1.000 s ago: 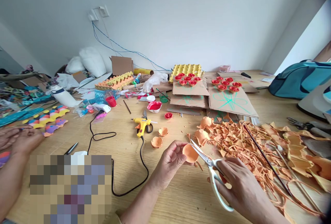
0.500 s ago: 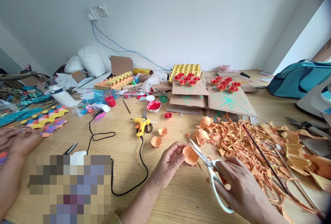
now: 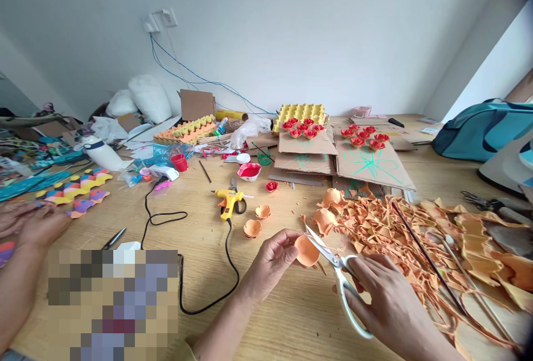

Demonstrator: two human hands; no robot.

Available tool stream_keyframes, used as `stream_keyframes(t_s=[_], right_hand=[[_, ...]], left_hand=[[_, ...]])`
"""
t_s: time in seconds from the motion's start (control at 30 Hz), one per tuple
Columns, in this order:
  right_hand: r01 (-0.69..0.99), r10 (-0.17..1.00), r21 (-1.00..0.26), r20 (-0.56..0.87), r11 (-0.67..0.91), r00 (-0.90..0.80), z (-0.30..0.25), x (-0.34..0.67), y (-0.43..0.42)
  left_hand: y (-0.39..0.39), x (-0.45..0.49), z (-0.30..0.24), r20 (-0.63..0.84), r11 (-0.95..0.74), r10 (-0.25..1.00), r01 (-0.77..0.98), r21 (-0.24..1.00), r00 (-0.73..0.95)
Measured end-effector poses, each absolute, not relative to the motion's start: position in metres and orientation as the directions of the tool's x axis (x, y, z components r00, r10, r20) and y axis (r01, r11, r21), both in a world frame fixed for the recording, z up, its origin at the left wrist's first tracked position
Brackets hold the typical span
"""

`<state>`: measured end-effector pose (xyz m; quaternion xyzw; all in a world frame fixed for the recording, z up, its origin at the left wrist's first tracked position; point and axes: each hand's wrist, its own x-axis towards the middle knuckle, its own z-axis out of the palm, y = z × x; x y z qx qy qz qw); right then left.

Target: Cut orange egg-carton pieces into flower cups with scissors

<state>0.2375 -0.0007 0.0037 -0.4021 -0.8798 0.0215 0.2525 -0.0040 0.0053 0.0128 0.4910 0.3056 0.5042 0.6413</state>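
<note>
Between thumb and fingers, my left hand [image 3: 272,265] pinches a small orange egg-carton cup [image 3: 308,252] by its left side. My right hand [image 3: 381,291] grips white-handled scissors [image 3: 340,272], whose parted blades lie at the cup's upper rim. Two trimmed orange petal cups [image 3: 252,229] rest on the table left of my hands. A red paper flower [image 3: 271,186] sits farther back. Uncut orange cups [image 3: 325,220] lie just beyond the scissors, beside a heap of orange carton scraps [image 3: 387,227].
A yellow glue gun [image 3: 227,202] with a black cord lies left of centre. Behind it stands a bowl of red paint [image 3: 249,171]. Red flowers stand on cardboard sheets [image 3: 370,166] at the back. Another person's hands [image 3: 37,222] handle something at the far left. A blue bag [image 3: 478,133] sits right.
The scissor handles have drawn slightly closer together at the cup's rim. The view has shifted a little; my left hand keeps the same hold.
</note>
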Motion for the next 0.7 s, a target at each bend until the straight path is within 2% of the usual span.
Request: stream_keyframes(t_s=[0.1,0.43,0.7], right_hand=[[0.691,0.711,-0.237,0.432,0.683,-0.554,0.005,0.237,0.000],[0.643,0.675,-0.246,0.444,0.725,-0.590,0.007,0.239,-0.003],[0.686,0.721,-0.278,0.459,0.672,-0.520,-0.001,0.241,0.004]], left_hand=[[0.005,-0.004,0.014,0.089,0.026,0.938,-0.323,0.946,0.335],[0.003,-0.001,0.015,0.064,0.068,0.956,-0.429,0.901,0.286],[0.004,-0.001,0.016,0.057,0.095,0.950,-0.461,0.882,0.306]])
